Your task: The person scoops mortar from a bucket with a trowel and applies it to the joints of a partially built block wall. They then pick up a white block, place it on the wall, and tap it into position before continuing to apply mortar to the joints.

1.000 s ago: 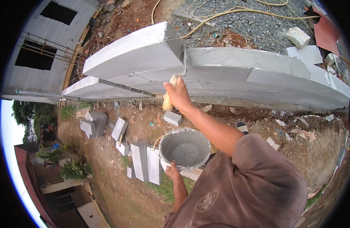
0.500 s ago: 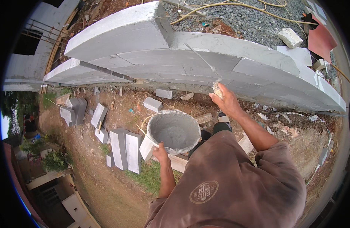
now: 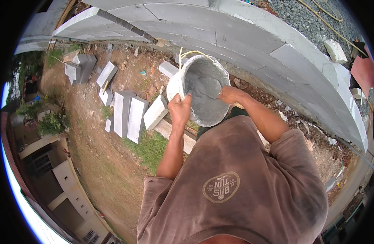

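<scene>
Bucket (image 3: 175,86) tilts at upper center of frame. I observe the left hand (image 3: 179,109) gripping its rim; the right hand (image 3: 231,95) curls at the mortar (image 3: 202,105), contents indeterminable.

"What's the brown ground (image 3: 93,138) carrying over there?"

"Two long pale blocks (image 3: 137,120) are resting side by side, and a cluster of grey blocks (image 3: 87,70) is sitting farther off."

"And closer in?"

"A wooden plank (image 3: 178,137) is lying beside the grass patch (image 3: 147,153), while pale scraps (image 3: 283,116) are littering the soil on the right."
</scene>
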A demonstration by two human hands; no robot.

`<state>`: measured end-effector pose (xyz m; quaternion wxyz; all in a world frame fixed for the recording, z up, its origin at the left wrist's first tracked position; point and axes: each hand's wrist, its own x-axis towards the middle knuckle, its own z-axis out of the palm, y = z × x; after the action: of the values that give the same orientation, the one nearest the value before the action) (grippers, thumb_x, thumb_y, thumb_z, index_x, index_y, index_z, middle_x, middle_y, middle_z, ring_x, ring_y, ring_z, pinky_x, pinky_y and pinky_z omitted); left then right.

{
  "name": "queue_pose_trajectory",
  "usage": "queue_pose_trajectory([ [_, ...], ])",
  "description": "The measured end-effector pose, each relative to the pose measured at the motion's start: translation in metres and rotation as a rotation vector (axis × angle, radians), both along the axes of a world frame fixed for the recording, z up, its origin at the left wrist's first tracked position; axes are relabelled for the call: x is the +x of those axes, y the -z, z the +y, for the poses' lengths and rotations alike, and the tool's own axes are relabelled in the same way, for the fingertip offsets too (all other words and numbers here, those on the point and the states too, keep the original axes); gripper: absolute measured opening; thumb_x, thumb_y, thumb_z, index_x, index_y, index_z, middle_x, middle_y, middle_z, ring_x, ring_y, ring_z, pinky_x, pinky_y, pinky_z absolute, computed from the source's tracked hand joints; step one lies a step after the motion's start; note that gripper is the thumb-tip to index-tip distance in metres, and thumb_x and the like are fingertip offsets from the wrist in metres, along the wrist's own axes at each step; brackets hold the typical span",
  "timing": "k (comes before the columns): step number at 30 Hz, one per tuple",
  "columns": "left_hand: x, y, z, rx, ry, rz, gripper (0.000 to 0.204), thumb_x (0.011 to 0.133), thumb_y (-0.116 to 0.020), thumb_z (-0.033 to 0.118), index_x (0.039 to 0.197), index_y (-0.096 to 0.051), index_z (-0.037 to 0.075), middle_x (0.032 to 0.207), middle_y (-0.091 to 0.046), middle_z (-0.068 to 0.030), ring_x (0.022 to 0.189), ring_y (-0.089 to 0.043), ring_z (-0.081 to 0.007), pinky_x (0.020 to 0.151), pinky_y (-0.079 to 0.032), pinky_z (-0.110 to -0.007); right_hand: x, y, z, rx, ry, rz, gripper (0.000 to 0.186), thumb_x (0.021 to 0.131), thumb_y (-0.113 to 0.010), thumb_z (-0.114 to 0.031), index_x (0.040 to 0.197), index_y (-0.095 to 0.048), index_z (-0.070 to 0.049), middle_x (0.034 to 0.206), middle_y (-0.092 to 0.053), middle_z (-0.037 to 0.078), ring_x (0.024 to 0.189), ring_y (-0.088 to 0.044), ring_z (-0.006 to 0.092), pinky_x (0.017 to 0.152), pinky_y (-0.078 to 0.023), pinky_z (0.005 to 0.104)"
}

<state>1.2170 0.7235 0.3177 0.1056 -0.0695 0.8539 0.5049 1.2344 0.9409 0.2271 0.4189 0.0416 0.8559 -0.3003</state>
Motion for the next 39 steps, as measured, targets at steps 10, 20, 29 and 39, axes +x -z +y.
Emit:
queue_pose_trajectory([
  [10, -0.022, 0.025, -0.010, 0.291, -0.256, -0.045, 0.015, 0.080, -0.063, 0.010, 0.067, -0.055, 0.004, 0.058, -0.045, 0.0068, 0.052, -0.035, -0.0029, 0.046, -0.028, -0.025, 0.042, -0.127, 0.102, -0.532, 0.651, -0.023, 0.038, 0.086, -0.055, -0.033, 0.101, -0.059, 0.001, 0.071, -0.059, 0.006, 0.051, -0.053, 0.0130, 0.049, -0.045, 0.0283],
  [20, 0.007, 0.059, -0.044, 0.213, -0.338, -0.061, 0.011, 0.078, -0.061, 0.006, 0.085, -0.059, -0.003, 0.072, -0.055, -0.0018, 0.063, -0.047, -0.0103, 0.057, -0.038, -0.028, -0.034, -0.192, 0.176, 0.678, 0.298, 0.821, 0.035, 0.085, -0.051, -0.026, 0.113, -0.054, -0.005, 0.095, -0.060, 0.022, 0.082, -0.062, 0.0385, 0.074, -0.048, 0.0495],
  [29, 0.045, 0.074, -0.096, 0.229, -0.592, -0.002, 0.011, 0.079, -0.056, 0.006, 0.081, -0.058, -0.005, 0.070, -0.054, -0.0023, 0.063, -0.047, -0.0117, 0.058, -0.038, -0.029, -0.054, -0.164, 0.152, 0.743, 0.422, 0.894, 0.038, 0.083, -0.059, -0.019, 0.119, -0.053, -0.008, 0.095, -0.056, 0.016, 0.094, -0.058, 0.0355, 0.076, -0.049, 0.0480],
  [39, 0.063, 0.092, -0.125, 0.184, -0.693, -0.051, 0.011, 0.079, -0.058, 0.008, 0.081, -0.056, -0.003, 0.072, -0.054, -0.0037, 0.062, -0.047, -0.0138, 0.055, -0.037, -0.032, -0.021, -0.153, 0.189, 0.884, 0.488, 0.705, 0.045, 0.083, -0.061, -0.022, 0.126, -0.053, -0.013, 0.100, -0.061, 0.018, 0.094, -0.060, 0.0340, 0.081, -0.049, 0.0432],
])
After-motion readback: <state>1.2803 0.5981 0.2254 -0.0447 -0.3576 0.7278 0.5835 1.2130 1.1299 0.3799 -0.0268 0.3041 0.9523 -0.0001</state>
